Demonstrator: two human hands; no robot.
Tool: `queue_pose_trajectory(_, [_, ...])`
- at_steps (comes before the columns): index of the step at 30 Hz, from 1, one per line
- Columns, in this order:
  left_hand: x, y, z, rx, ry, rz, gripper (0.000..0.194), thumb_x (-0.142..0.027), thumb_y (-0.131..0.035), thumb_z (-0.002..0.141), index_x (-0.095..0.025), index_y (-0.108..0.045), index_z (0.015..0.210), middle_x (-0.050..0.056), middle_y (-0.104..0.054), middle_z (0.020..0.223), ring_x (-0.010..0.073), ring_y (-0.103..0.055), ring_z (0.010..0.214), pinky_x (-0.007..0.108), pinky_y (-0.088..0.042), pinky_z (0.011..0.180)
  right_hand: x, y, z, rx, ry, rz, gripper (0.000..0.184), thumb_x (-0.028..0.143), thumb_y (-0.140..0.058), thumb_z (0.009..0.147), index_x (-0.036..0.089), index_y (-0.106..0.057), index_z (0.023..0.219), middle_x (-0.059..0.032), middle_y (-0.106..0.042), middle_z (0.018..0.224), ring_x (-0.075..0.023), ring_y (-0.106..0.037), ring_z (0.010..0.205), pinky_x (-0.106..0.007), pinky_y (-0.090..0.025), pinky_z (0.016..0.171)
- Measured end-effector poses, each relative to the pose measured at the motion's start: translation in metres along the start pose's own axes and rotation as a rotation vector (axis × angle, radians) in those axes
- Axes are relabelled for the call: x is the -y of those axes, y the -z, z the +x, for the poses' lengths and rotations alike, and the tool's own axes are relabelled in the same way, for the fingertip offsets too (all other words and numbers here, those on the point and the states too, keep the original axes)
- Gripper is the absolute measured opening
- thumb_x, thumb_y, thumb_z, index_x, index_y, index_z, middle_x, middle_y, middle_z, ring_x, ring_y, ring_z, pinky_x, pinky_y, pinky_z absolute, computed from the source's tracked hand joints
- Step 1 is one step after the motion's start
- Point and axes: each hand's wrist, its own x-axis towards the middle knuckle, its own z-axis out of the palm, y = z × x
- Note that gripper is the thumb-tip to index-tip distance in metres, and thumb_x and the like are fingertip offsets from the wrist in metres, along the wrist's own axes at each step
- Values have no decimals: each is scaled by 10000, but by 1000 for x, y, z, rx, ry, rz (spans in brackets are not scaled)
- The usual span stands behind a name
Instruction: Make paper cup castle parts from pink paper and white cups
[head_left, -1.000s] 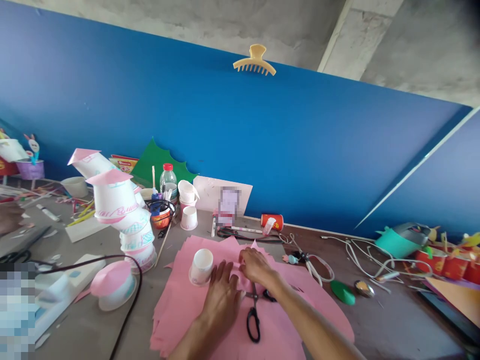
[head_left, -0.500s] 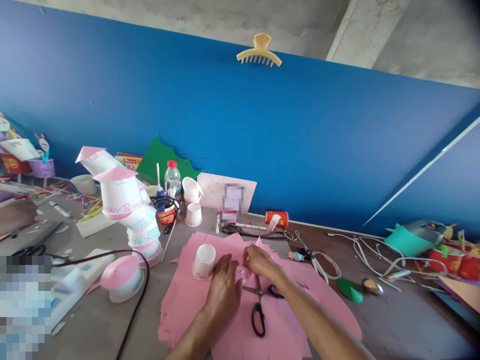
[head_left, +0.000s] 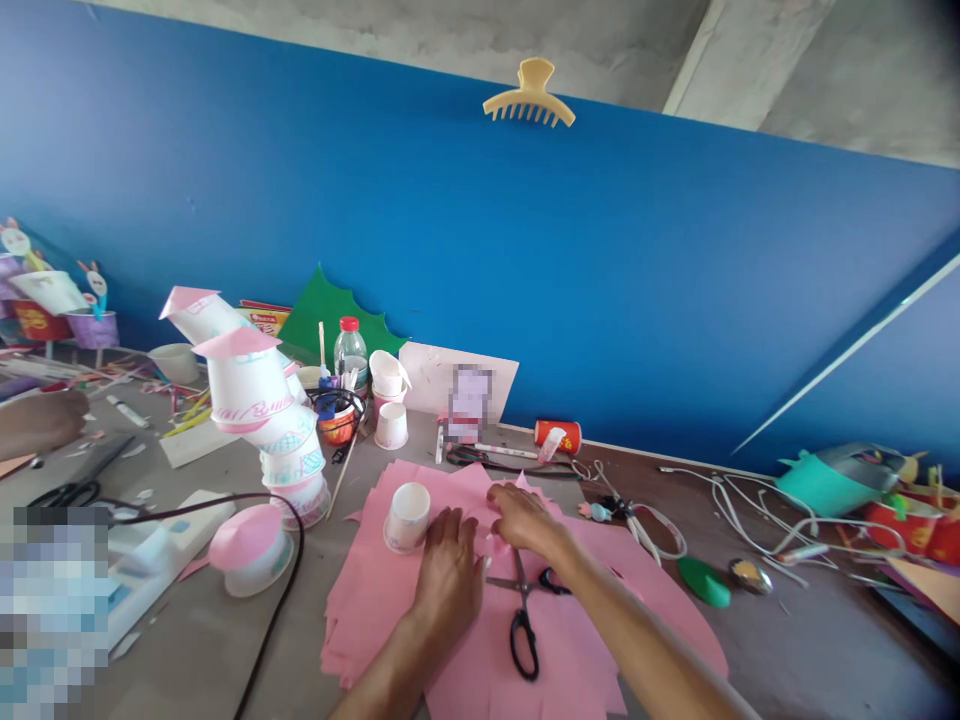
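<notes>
The paper [head_left: 390, 625] lies in layers on the counter [head_left: 195, 650], the scissors [head_left: 523, 590] on top; it should be light, thin and easily creased, best taken by an outer edge. The left hand [head_left: 452, 565] rests flat beside the cup [head_left: 410, 515], holding nothing; the right hand [head_left: 525, 520] has a curled grip, though whether it pinches paper I cannot tell

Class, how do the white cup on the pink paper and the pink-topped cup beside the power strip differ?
The white cup has a bare top; the pink-topped cup wears a pink cover. The white cup stands on pink paper; the pink-topped cup rests on the grey table. Both have white sides.
</notes>
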Motion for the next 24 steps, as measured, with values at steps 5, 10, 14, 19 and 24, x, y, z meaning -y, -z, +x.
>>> queue_pose_trajectory(5, [-8,15,2,124,64,47,316,-144,-494,802,-122,-614,1093,181,-548,1260,372,-453,1216,560,-346,1022,3,3,2,50,15,0,333,323,-575,911,170,-549,1205,-81,-583,1206,-215,-610,1010,-424,-521,841])
queue_pose_trajectory(10, [-10,19,3,163,86,49,369,-157,-505,810,-97,-595,1163,186,-530,1301,373,-426,1243,554,-327,1041,3,5,9,106,-7,55,328,322,-575,912,172,-551,1202,-80,-584,1204,-212,-611,1006,-419,-523,837])
queue_pose_trajectory(14, [-10,20,5,174,98,47,362,-161,-490,829,-74,-595,1165,201,-525,1310,376,-420,1253,550,-326,1047,2,5,14,121,-26,118,327,321,-577,910,174,-552,1202,-80,-583,1206,-213,-610,1010,-417,-522,838])
queue_pose_trajectory(19, [-6,14,4,98,94,-33,370,-149,-484,817,-92,-577,1170,191,-555,1272,363,-459,1216,564,-340,1028,3,4,22,144,-80,281,325,322,-577,910,172,-556,1198,-79,-584,1205,-213,-611,1005,-412,-524,834])
queue_pose_trajectory(24, [-1,6,9,-150,190,-396,424,-173,-411,845,-119,-456,1263,193,-566,1230,295,-534,1143,493,-438,949,-12,11,18,65,-48,539,295,321,-578,908,157,-578,1153,-69,-609,1147,-199,-624,952,-392,-532,802])
